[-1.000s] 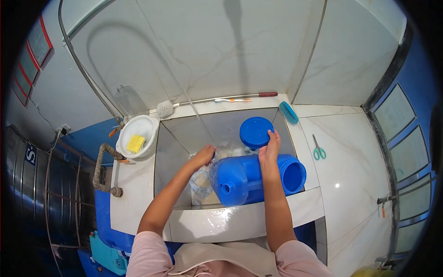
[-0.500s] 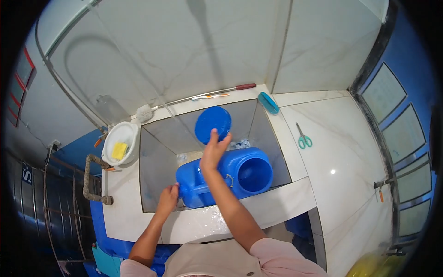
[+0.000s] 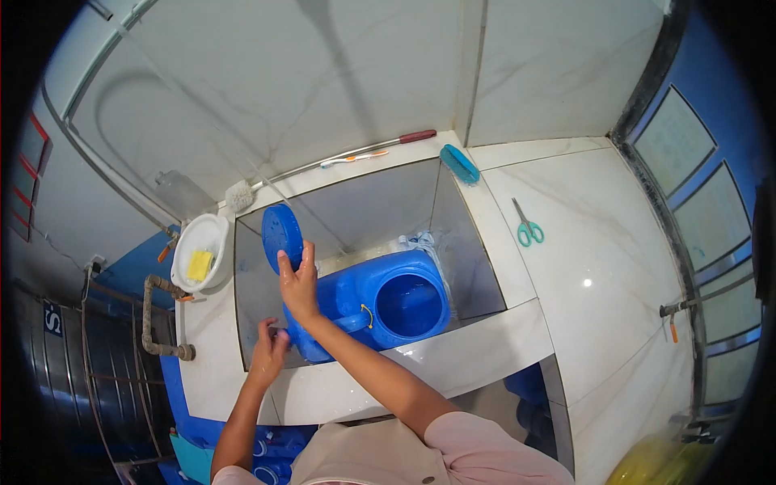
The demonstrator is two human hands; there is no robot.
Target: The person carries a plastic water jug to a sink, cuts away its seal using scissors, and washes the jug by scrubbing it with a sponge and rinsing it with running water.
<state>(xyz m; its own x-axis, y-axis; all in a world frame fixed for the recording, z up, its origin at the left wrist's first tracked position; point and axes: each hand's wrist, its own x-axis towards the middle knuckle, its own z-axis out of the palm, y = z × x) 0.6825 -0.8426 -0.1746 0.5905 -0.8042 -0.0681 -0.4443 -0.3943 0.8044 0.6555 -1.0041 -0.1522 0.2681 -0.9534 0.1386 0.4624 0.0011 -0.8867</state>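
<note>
My right hand (image 3: 300,284) grips a round blue lid (image 3: 281,236) by its edge and holds it tilted above the sink (image 3: 380,202). A thin stream of water (image 3: 234,145) runs down toward the lid. Beneath, a blue plastic water container (image 3: 347,279) lies on its side in the sink, its wide mouth open and facing up toward me. At the container's left end, my left hand (image 3: 270,349) has its fingers around a small blue spout, mostly hidden by them. Some crumpled clear plastic (image 3: 419,241) sits behind the container.
A white basin (image 3: 202,250) with a yellow sponge (image 3: 200,265) stands on the left ledge. Along the back ledge lie a long-handled brush (image 3: 347,155), a toothbrush (image 3: 354,159) and a blue scrub brush (image 3: 460,164). Green-handled scissors (image 3: 528,226) rest on the right counter.
My right hand has carried the lid left and turned it more edge-on, toward the water stream. The container has shifted slightly left, and my left hand has moved left with its fingers looser.
</note>
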